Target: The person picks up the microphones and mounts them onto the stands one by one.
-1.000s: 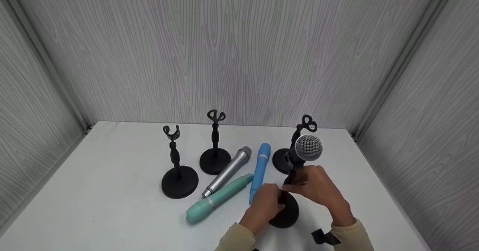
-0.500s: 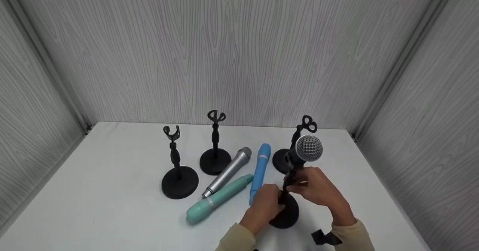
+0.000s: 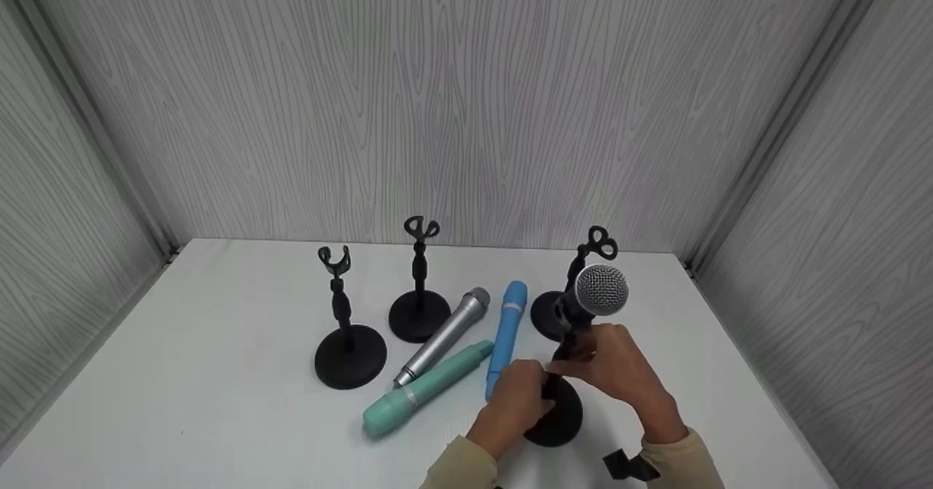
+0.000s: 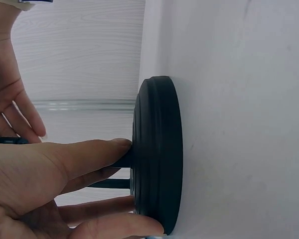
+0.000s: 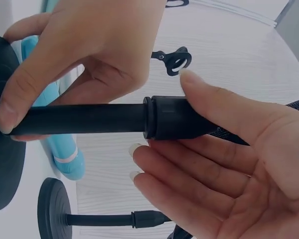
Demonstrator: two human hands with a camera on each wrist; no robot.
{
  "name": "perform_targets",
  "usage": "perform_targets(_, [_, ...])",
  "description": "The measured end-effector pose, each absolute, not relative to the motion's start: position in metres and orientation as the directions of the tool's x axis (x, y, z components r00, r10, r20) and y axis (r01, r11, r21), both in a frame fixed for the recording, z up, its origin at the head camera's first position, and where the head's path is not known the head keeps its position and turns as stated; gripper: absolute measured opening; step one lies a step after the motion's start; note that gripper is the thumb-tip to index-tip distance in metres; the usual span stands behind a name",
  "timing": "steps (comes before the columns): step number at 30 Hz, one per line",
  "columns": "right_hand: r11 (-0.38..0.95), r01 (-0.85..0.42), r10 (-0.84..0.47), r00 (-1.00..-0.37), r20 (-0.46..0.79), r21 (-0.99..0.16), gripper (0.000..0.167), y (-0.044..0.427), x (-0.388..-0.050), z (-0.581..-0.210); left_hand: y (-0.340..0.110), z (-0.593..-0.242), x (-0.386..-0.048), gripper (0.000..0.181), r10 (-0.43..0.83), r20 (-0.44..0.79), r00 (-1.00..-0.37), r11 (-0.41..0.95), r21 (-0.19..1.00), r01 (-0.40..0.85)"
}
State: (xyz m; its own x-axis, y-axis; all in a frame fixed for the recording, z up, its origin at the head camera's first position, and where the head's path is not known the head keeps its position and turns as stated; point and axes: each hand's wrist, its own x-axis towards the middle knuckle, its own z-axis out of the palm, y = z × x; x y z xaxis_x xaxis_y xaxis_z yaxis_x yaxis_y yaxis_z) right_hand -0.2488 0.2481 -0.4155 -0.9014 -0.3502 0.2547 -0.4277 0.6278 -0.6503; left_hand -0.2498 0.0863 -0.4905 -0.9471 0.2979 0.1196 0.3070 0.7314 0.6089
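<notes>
Little has changed over the last 1 s: the held stand [image 3: 555, 422] has kept its place, base down on the table [image 3: 219, 394], nearer the right edge than the left and well forward of the back edge. Only the right hand [image 3: 625, 365] shows a small shift: its thumb tip drew back from the pole [image 5: 84, 118], then came in again, with the sleeve [image 3: 681, 460] edging left. That reads as a fine adjustment at the collar [image 5: 172, 117], not a lift, so the work seems to be in its fastening stage; whether the collar has turned I cannot tell.

The right hand pinches that collar, thumb against 3 or so fingers. The left hand [image 3: 514, 401] grips the foot of the pole and steadies the base, unmoved. The black mic [image 3: 601, 289] tops the stand, apparently in its clip, its grille where it was.

3 bare stands remain untouched toward the back edge: left stand [image 3: 350, 358], middle stand [image 3: 419, 317], right stand [image 3: 547, 317]. Between them and the hands lie the silver mic [image 3: 443, 337], green mic [image 3: 430, 388] and blue mic [image 3: 508, 332], also unmoved.
</notes>
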Motion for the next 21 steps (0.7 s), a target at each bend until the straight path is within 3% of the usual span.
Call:
perform_targets(13, [0.518, -0.432, -0.493, -0.856, 0.156, -0.738, 0.019, 0.2524, -0.2492, -0.4152, 0.0859, -0.4902, -0.2518, 0.013, 0.31, 0.088, -0.947, 0.722, 0.626, 0.294])
perform_targets(21, [0.651, -0.381, -0.331, -0.921, 0.206, -0.656, 0.015, 0.2429, -0.2427, -0.41, 0.0853, -0.4879, -0.2486, 0.02, 0.304, 0.131, -0.944, 0.738, 0.594, 0.32])
